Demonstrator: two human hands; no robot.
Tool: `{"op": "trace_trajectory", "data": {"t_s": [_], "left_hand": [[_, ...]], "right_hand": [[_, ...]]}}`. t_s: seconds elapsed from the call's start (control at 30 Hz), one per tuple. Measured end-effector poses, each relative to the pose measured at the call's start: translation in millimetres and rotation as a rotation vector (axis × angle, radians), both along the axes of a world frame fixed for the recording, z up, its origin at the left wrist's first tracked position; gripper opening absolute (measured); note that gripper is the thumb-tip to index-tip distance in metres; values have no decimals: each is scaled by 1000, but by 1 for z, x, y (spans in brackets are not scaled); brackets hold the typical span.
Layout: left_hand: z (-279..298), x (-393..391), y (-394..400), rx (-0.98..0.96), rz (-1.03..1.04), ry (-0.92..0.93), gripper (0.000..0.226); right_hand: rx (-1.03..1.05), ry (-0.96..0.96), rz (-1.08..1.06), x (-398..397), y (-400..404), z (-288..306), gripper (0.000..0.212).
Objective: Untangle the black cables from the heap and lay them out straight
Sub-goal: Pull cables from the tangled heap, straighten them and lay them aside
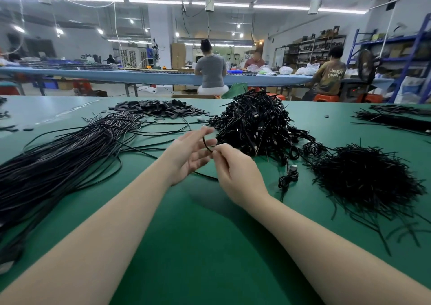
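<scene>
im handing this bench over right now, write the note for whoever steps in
Right hand pinches a black cable that curves up in front of the open left hand.
Tangled heap sits just beyond the hands, still large.
Straightened cables lie in a long bundle on the left of the green table.
One coiled cable lies loose by the right wrist.
Left: finish this cable, then work through the heap.

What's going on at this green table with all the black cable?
A person is sorting cables on the green table. The right hand pinches a thin black cable that loops up between both hands; the left hand is open beside it, fingers spread. The tangled heap sits just beyond. A long bundle of straightened cables lies to the left, and a pile of short black strips to the right.
</scene>
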State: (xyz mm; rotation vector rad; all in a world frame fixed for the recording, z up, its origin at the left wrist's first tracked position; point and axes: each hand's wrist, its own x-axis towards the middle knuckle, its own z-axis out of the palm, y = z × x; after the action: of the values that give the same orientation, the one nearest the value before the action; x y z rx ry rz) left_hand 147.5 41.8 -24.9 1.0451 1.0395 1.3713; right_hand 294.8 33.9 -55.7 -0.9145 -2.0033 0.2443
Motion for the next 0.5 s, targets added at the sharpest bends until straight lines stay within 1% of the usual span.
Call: {"op": "trace_trajectory", "data": {"t_s": [0.07, 0.13, 0.27, 0.4, 0.5], "left_hand": [[5, -4, 0, 26, 27, -85, 22], [8, -5, 1, 19, 36, -125, 23], [11, 0, 0, -36, 33, -119, 30], [22, 0, -2, -73, 0, -132, 39], [41, -5, -7, -33, -15, -229, 38]], "right_hand": [[-16, -33, 42, -1, -2, 0, 18], [-52, -51, 104, -2, -3, 0, 18], [-68, -102, 210, -1, -5, -3, 16], [-95, -83, 259, -2, -6, -3, 16], [-165, -99, 265, 0, 0, -5, 21]]}}
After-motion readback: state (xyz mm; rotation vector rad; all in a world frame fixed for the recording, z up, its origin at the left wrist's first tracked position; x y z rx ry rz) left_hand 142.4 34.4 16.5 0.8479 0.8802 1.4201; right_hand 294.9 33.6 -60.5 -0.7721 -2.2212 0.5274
